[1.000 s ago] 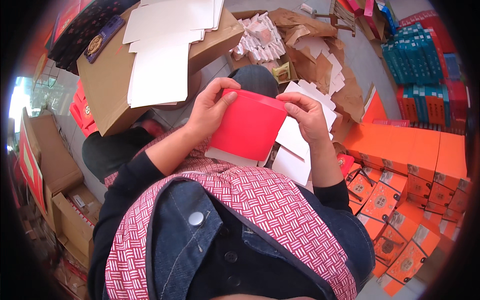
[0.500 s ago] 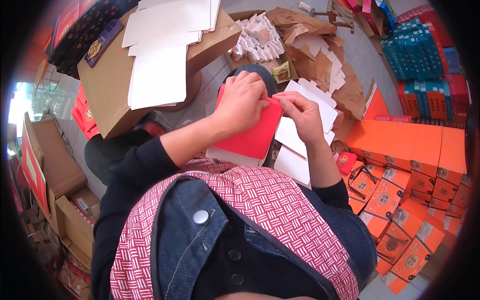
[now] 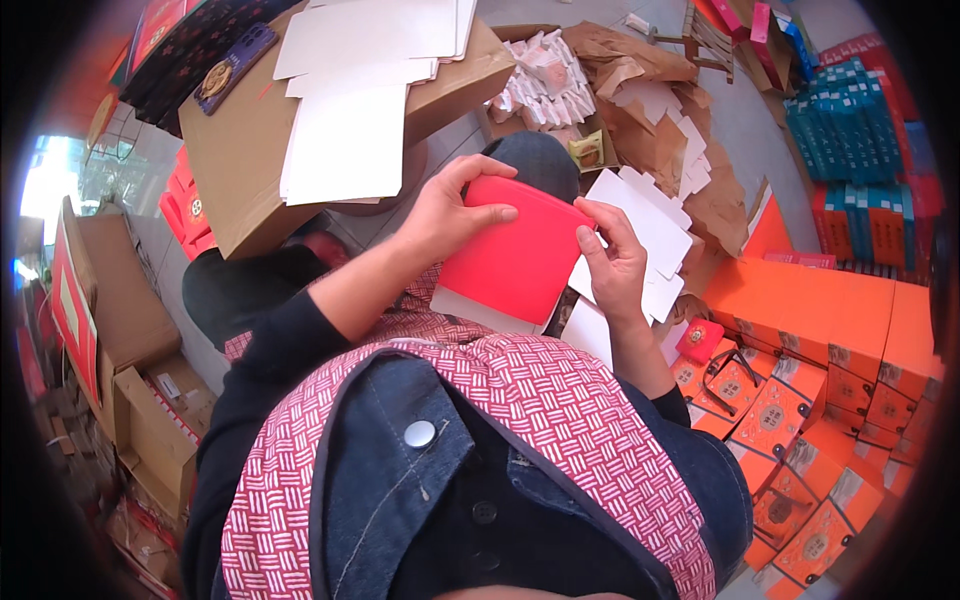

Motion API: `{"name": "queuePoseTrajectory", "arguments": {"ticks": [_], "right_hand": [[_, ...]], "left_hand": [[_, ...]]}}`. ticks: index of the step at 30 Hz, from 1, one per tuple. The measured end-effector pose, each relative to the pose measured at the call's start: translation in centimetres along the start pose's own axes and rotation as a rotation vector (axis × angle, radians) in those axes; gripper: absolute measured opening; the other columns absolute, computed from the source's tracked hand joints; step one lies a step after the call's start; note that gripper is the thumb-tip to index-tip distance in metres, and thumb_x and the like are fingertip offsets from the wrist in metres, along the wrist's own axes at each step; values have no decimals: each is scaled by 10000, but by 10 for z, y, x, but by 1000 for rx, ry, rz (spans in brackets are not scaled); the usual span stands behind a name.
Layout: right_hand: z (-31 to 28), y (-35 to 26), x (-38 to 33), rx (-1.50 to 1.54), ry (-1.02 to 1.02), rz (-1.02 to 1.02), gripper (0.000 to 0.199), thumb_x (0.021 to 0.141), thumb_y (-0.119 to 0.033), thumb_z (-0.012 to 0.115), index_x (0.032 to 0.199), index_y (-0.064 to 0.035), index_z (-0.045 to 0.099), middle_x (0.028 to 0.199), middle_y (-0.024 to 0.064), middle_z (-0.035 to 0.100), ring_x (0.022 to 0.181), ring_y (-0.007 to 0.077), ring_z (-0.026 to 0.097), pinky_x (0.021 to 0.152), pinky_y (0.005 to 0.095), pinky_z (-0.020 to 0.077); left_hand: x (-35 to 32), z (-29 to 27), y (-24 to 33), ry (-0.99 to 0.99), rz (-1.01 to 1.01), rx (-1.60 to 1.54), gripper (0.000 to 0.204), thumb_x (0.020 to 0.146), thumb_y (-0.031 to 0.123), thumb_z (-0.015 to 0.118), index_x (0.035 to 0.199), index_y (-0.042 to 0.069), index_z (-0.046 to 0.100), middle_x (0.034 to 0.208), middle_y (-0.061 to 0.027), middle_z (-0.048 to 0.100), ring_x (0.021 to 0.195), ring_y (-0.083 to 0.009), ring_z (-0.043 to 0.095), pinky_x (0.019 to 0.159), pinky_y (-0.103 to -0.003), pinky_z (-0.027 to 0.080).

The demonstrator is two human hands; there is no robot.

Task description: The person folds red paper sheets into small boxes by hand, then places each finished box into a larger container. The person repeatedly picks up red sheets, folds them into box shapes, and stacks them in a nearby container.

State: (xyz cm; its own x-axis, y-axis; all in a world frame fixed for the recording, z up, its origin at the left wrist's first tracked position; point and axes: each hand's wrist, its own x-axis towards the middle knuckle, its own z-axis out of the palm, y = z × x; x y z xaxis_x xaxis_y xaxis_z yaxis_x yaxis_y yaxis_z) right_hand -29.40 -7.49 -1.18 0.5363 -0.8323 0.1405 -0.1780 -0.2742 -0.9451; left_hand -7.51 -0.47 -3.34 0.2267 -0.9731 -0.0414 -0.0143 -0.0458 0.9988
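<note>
A flat red cardboard box (image 3: 515, 255) with a matt face and a pale underside is held above the person's lap, just in front of the red-and-white woven garment (image 3: 560, 420). The left hand (image 3: 448, 212) is clamped over the box's upper left corner, fingers spread along the top edge and thumb beneath. The right hand (image 3: 612, 262) is closed on the box's right edge, fingertips pinching the rim near its upper corner.

The box is judged to be light and hollow, made of thin card that stays stiff along folded edges but would dent or bow if pressed in the middle of the face. The matt surface is probably not slippery, though corners would crush easily. It is best taken at opposite edges or corners, as seen here, with pressure kept on the folds and not on the broad panel.

Just beyond the box, to its right, a heap of flat white die-cut card pieces (image 3: 650, 215) is lying on the floor. Farther right of the box, orange rectangular cartons (image 3: 800, 310) are stacked. Up and left of the box, a large brown corrugated carton (image 3: 240, 170) carries loose white sheets (image 3: 345, 140). Whether the red box is fully closed cannot be told.
</note>
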Motion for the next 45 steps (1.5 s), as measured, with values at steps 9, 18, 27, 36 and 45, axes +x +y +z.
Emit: {"name": "queuePoseTrajectory", "arguments": {"ticks": [9, 18, 27, 36, 45], "right_hand": [[33, 20, -13, 104, 189, -65, 124, 937, -109, 591, 1038, -37, 591, 1089, 65, 610, 897, 86, 543, 771, 206, 436], [18, -31, 24, 93, 28, -325, 122, 934, -71, 573, 1034, -2, 586, 1105, 138, 609, 1001, 186, 571, 863, 286, 456], [5, -34, 123, 679, 0, -313, 314, 976, -232, 533, 1187, 0, 551, 1191, 148, 580, 1071, 204, 584, 890, 310, 489], [13, 301, 153, -182, 364, 513, 191, 825, -145, 668, 966, -20, 701, 781, 49, 694, 731, 127, 653, 698, 259, 508], [89, 381, 255, -755, 242, 219, 289, 775, -140, 678, 1036, -22, 637, 987, 170, 651, 915, 340, 635, 822, 410, 512]], "left_hand": [[-6, 6, -25, 48, 127, -115, 232, 746, 58, 768, 927, 29, 627, 1034, -52, 552, 981, -177, 557, 903, -291, 443], [-10, -30, 93, -229, 263, 883, 466, 756, 361, 741, 1040, 18, 602, 1006, -172, 620, 937, -327, 613, 839, -386, 495], [-11, -111, 87, 213, 1, 198, 307, 960, 279, 553, 1019, -19, 593, 845, -84, 655, 794, -148, 632, 709, -262, 506], [11, -144, 29, 692, -353, -226, 515, 968, 491, 453, 1126, 10, 547, 861, -126, 658, 585, -233, 618, 510, -323, 514], [-4, -158, 26, 585, -419, -244, 534, 1004, 475, 347, 1277, 33, 469, 1060, -137, 642, 757, -225, 657, 568, -302, 531]]}}
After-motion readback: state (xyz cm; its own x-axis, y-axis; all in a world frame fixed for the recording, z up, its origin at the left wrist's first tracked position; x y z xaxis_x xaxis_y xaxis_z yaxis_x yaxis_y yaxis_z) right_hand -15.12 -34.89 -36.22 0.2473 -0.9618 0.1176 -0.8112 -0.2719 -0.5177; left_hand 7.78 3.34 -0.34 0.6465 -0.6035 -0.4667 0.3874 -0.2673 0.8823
